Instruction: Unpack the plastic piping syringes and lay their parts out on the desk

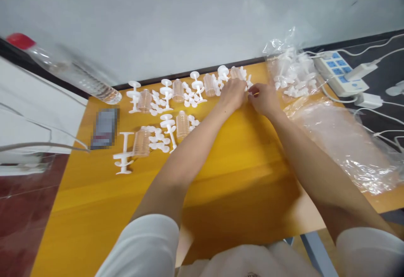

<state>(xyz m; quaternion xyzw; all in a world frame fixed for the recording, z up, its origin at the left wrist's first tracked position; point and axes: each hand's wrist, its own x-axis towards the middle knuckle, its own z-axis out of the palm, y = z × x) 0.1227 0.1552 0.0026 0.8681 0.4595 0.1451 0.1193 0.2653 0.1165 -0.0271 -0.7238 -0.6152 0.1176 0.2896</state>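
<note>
At the far edge of the wooden table, my left hand (233, 93) bends down over a group of small white plastic pieces (243, 73) and a clear ribbed plastic cylinder (235, 72). Its fingertips are mostly hidden behind the hand. Close to its right, my right hand (264, 98) has curled fingers, with thumb and forefinger near the same white pieces; anything between them is too small to make out. Leftward lie similar groups, each with a white plunger-like part with discs (196, 86), a clear cylinder (209, 84) and small white knobbed pieces (190, 95).
An open clear bag (293, 73) of white parts lies at right, with a flat stack of plastic bags (337, 138) nearer. A power strip (341, 73) with cables is beyond. At left are a bottle with a red cap (72, 71) and a blurred phone-like object (105, 127).
</note>
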